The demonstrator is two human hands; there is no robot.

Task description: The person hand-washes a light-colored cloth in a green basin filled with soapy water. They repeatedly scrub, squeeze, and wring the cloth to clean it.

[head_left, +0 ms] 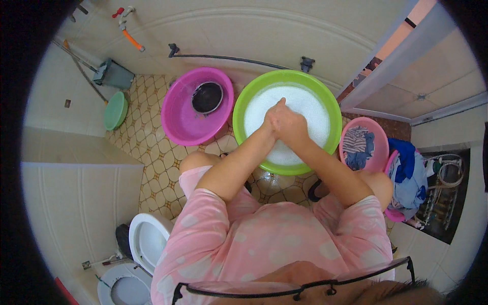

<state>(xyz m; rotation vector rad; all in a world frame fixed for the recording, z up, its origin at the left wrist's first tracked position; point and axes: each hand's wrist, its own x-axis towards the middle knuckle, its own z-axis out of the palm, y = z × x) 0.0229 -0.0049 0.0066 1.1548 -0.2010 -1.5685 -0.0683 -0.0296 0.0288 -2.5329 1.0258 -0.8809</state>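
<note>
Both my hands meet above a large green plastic basin filled with white suds. My left hand and my right hand press together and overlap; one finger sticks out at the far side. I cannot tell whether anything lies between the palms. A magenta plastic basin stands left of the green one, with a dark round bowl inside it. To the right is a pink basin holding striped and blue cloths.
Blue clothes are heaped in another basin at the right. A toilet is at lower left. A small green basin and a grey bin stand at the far left. A tap with an orange hose and a pipe run along the wall.
</note>
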